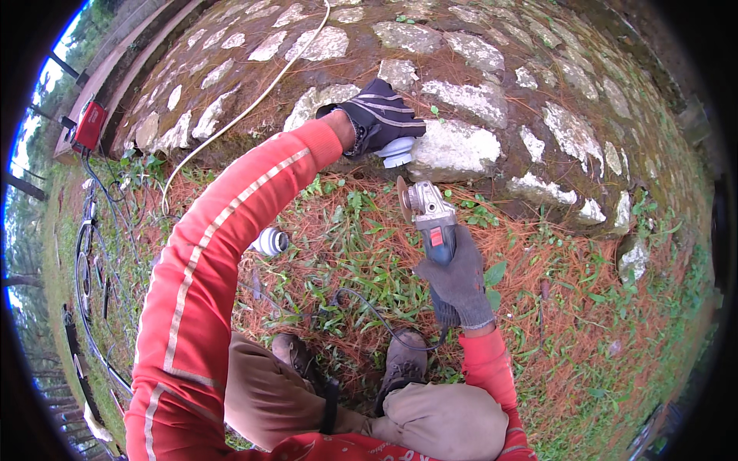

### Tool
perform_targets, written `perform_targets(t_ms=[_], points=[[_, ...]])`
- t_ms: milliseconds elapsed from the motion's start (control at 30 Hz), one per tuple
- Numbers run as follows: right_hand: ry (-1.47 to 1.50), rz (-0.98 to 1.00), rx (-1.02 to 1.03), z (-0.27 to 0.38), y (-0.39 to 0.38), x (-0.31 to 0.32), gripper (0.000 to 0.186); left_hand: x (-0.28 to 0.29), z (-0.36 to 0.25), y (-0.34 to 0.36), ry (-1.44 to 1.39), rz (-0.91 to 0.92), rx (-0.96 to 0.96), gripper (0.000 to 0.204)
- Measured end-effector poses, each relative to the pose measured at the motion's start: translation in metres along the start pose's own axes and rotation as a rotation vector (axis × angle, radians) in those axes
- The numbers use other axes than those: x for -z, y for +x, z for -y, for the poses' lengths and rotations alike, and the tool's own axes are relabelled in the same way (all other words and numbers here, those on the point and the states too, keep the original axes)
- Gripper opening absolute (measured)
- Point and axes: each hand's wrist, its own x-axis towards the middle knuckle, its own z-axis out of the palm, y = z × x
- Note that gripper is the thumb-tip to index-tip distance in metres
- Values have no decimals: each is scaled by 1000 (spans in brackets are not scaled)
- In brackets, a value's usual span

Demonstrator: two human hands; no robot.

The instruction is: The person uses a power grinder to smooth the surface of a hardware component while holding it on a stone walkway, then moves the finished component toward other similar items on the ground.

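Observation:
My left hand (378, 117), in a dark glove with pale stripes, is closed over a white round plastic fitting (397, 157) at the base of the stone slope, its fingers partly hiding it. My gray-gloved right hand (453, 273) grips an angle grinder (430, 217) by its body, with the disc pointing up toward the fitting, a short distance below it and not touching. A second white plastic fitting (270, 241) lies on the grass beside my left forearm. The grinder's black cord loops down past my right boot (406, 357).
A mossy stone slope (461, 54) spans the top. A red machine (88, 125) with cables sits at the upper left, near a concrete edge. A white cord (238, 105) runs over the stones. Black hoses (84, 246) lie at the left on grass and pine needles (538, 323).

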Motion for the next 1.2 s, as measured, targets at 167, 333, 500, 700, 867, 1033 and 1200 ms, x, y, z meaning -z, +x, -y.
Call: perform_targets(t_ms=[167, 333, 500, 700, 867, 1033, 1200], points=[[24, -21, -8, -8, -5, 0, 73, 10, 1, 14, 112, 117, -37, 16], [41, -25, 84, -4, 0, -2, 73, 16, 1, 14, 54, 186, -8, 16], [45, -19, 103, 2, 3, -4, 72, 15, 0, 12, 10, 134, -1, 14], [8, -9, 97, 1, 5, -3, 73, 9, -1, 13, -18, 81, -9, 12], [25, -48, 77, 2, 7, -4, 68, 5, 0, 12, -41, 43, -12, 11], [-1, -54, 90, 4, 10, -4, 70, -6, 2, 13, -56, -5, -24, 11], [37, -28, 92, 5, 15, -5, 75, -23, 5, 13, -92, -90, -51, 11]])
